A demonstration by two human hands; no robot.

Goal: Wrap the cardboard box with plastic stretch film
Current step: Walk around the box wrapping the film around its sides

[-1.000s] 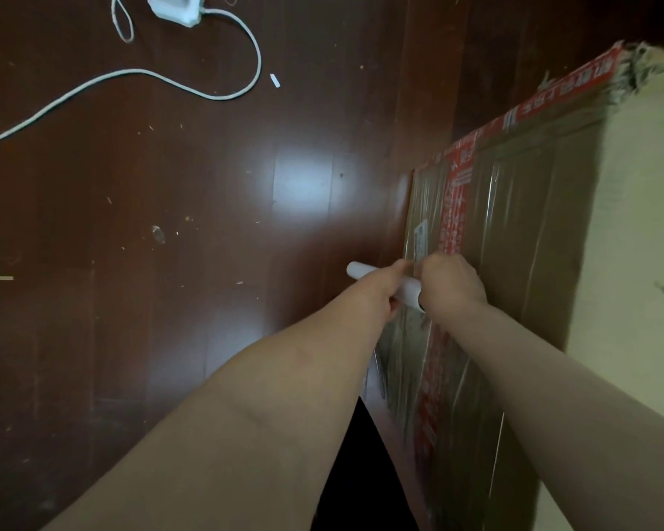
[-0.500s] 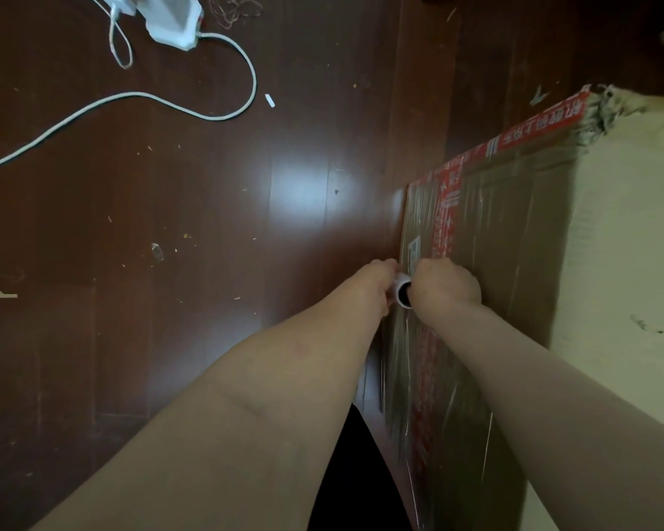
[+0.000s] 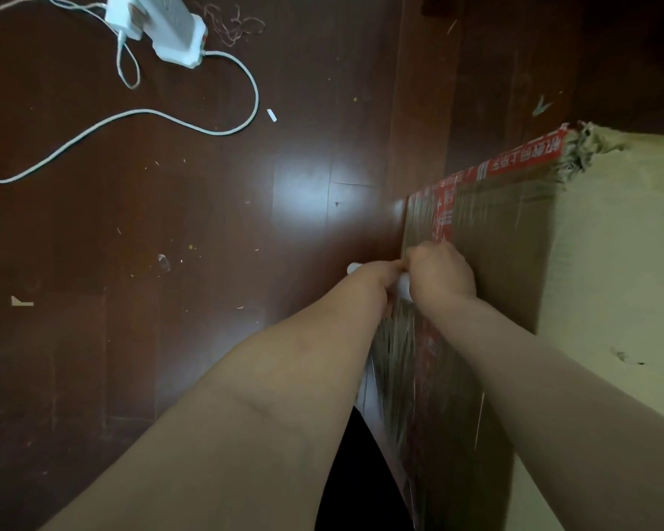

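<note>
Far left on the dark wooden floor [image 3: 208, 262] we see a white power strip [image 3: 162, 28], its cable [image 3: 192, 122] looping nearer. In the middle our left hand [image 3: 378, 277] curls its fingers round the white film roll [image 3: 404, 288], whose tip pokes out to the left. Just right of it our right hand [image 3: 441, 277] grips the same roll in a fist, held against the side of the cardboard box [image 3: 506, 243]. The box stands on the floor at right, with glossy stretch film [image 3: 399, 350] over that side and red tape [image 3: 522, 159] along its far edge.
</note>
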